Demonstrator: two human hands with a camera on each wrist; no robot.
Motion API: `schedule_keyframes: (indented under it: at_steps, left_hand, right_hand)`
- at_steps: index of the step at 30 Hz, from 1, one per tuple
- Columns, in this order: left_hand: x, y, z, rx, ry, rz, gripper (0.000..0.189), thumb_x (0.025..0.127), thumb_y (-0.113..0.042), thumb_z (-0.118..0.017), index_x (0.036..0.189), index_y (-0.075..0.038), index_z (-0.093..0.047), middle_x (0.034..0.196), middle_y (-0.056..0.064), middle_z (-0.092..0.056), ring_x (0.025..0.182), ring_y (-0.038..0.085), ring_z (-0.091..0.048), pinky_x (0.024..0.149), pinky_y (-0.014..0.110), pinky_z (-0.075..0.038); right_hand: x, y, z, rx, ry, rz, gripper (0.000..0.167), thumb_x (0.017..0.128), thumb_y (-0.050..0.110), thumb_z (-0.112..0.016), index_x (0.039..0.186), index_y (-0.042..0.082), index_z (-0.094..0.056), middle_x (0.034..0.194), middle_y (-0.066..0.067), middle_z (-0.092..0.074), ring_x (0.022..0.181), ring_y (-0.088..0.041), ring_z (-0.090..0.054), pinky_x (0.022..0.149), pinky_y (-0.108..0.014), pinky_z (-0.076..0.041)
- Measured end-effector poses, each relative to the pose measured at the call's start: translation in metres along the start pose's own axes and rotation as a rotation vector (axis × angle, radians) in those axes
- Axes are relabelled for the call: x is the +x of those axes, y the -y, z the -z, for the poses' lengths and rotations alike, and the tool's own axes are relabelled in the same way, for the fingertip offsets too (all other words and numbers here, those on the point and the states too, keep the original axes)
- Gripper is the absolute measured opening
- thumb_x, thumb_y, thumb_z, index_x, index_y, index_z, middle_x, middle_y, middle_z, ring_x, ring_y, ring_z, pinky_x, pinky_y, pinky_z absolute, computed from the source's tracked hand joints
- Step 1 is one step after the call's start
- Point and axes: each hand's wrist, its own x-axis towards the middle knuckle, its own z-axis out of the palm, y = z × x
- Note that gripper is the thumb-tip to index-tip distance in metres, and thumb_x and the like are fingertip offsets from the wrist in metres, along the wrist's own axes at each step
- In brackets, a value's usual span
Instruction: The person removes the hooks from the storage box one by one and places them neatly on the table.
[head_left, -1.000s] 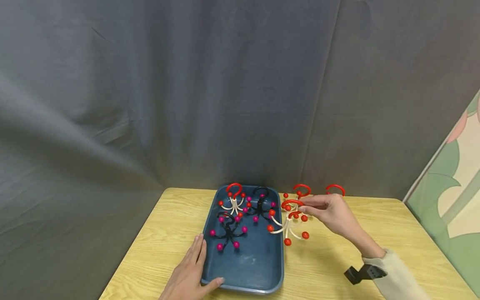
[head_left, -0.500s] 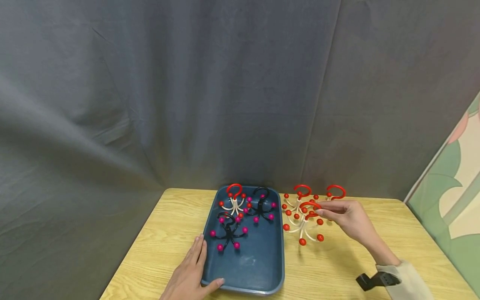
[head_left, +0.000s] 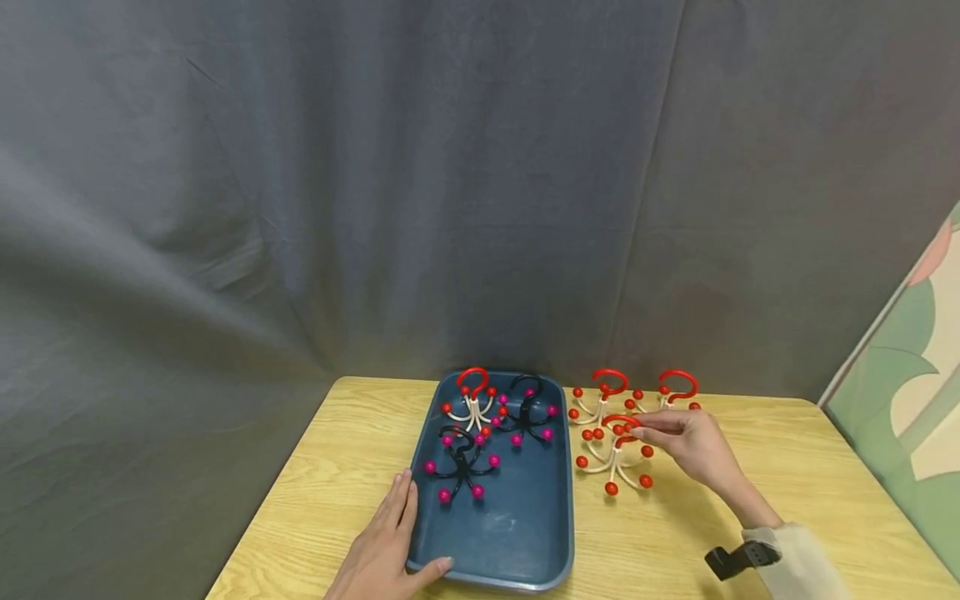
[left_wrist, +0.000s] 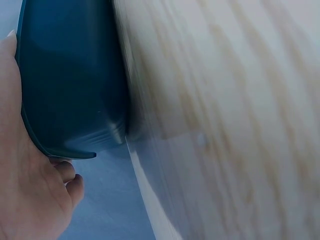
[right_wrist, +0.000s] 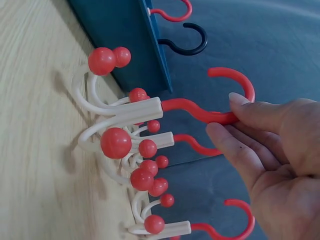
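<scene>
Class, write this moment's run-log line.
right hand: pinches hook of cream hanger; behind it: two cream hangers; left hand: touches tray; tray: two black hangers, one cream

pinched by its red hook (right_wrist: 197, 112) in the right hand (head_left: 693, 446): a white octopus hanger (head_left: 617, 456), upright, with curved arms (head_left: 596, 468) ending in glossy red balls (right_wrist: 116, 143). held low by the worktop (head_left: 637, 546), touching or just above, hard to tell, just right of the dark blue tray (head_left: 517, 537). flat on the worktop, with the left hand (head_left: 381, 537) at its near left corner: rectangular, round-cornered, bearing a white-and-red hanger (head_left: 474, 410) at back left and two black hangers (head_left: 462, 468) with magenta balls (head_left: 445, 495), one back right, one farther forward.
</scene>
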Motion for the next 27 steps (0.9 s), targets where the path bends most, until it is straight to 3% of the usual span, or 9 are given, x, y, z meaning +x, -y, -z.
schedule_keyframes:
  at_steps: [18, 27]
  left_hand:
    - [0.0, -0.002, 0.0, 0.014, 0.025, 0.036, 0.125, 0.082, -0.093, -0.051, 0.168, -0.006, -0.022, 0.178, 0.013, -0.014, 0.165, 0.035, -0.019, 0.127, 0.059, -0.033]
    - [0.0, -0.001, 0.0, 0.026, -0.003, 0.003, 0.124, 0.083, -0.092, -0.051, 0.168, -0.007, -0.022, 0.178, 0.012, -0.014, 0.165, 0.034, -0.02, 0.128, 0.057, -0.034]
  right_hand:
    - [0.011, -0.004, -0.005, 0.015, 0.011, 0.02, 0.025, 0.092, 0.022, -0.082, 0.112, 0.007, -0.083, 0.105, -0.012, -0.082, 0.083, -0.001, -0.077, 0.069, -0.02, -0.06]
    - [0.013, -0.006, -0.008, 0.026, 0.024, 0.013, 0.026, 0.092, 0.021, -0.082, 0.113, 0.007, -0.082, 0.106, -0.012, -0.082, 0.083, 0.002, -0.076, 0.07, -0.02, -0.06]
